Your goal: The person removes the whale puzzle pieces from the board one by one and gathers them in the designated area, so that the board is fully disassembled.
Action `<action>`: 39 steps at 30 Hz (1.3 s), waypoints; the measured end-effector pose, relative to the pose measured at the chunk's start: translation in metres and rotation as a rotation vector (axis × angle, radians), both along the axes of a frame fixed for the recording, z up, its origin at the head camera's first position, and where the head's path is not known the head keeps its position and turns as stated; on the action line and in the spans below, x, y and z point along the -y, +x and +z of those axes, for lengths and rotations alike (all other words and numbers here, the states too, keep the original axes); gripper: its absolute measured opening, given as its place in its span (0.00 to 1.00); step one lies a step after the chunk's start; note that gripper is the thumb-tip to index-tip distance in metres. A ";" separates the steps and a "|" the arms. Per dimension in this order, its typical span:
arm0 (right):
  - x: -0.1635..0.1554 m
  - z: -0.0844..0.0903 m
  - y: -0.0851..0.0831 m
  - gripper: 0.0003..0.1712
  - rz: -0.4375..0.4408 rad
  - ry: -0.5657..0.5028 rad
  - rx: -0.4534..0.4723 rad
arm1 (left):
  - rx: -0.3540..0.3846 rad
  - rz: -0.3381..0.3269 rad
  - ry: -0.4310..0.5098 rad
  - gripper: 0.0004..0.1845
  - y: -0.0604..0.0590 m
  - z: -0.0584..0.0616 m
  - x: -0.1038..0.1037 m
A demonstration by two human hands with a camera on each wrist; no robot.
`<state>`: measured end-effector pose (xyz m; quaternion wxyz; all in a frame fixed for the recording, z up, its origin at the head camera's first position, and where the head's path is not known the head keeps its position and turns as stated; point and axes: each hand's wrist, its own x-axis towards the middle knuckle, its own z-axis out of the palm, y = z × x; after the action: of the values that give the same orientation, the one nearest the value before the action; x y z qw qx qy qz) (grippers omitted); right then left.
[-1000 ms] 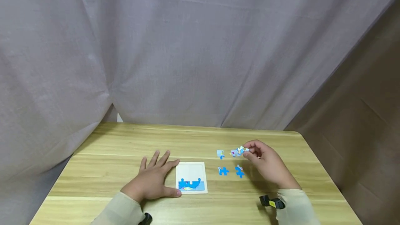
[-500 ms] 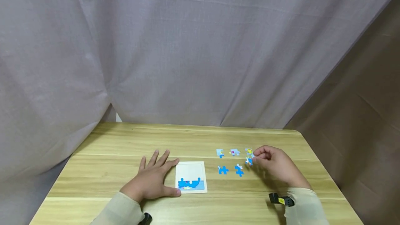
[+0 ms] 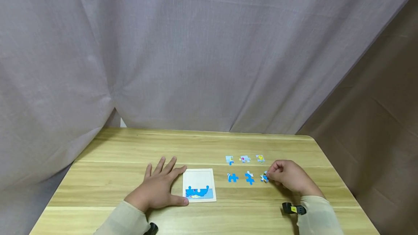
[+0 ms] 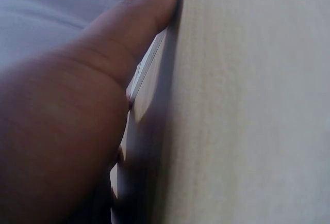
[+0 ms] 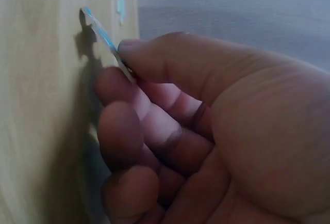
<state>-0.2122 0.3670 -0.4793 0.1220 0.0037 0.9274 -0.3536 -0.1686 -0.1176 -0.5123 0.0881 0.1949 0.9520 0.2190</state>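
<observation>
Blue and white, the small puzzle piece point(image 3: 264, 178) sits pinched between the thumb and curled fingers of our right hand point(image 3: 289, 180), at the fingertips and low over the wooden table point(image 3: 114, 169). In the right wrist view the piece point(image 5: 100, 35) stands tilted on edge against the wood, one knob touching down. Just left of that hand lie two blue pieces point(image 3: 249, 177) and point(image 3: 232, 177) in a row, and beyond the fingertips, a little farther off, three paler pieces point(image 3: 260, 159), point(image 3: 245, 159) and point(image 3: 229, 160) (all lying flat, none touching another). Our left hand point(image 3: 156, 188) rests flat on the table, fingers straight and spread, holding nothing. Its thumb side presses against the left edge of the white puzzle tray point(image 3: 199, 177), whose near strip already holds blue pieces.
</observation>
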 end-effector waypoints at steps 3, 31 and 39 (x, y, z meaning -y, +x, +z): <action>-0.001 -0.003 -0.001 0.11 0.021 0.006 -0.016 | -0.001 0.000 -0.004 0.58 0.000 0.001 0.000; 0.009 -0.011 -0.005 0.07 0.064 0.152 -0.082 | -0.004 -0.006 0.024 0.58 0.000 0.006 0.000; 0.012 -0.008 -0.001 0.10 0.056 0.158 -0.072 | 0.007 -0.002 0.017 0.58 0.003 0.005 0.000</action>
<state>-0.2135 0.3547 -0.4873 0.0978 -0.0252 0.9559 -0.2758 -0.1656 -0.1171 -0.5074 0.0901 0.1959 0.9495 0.2278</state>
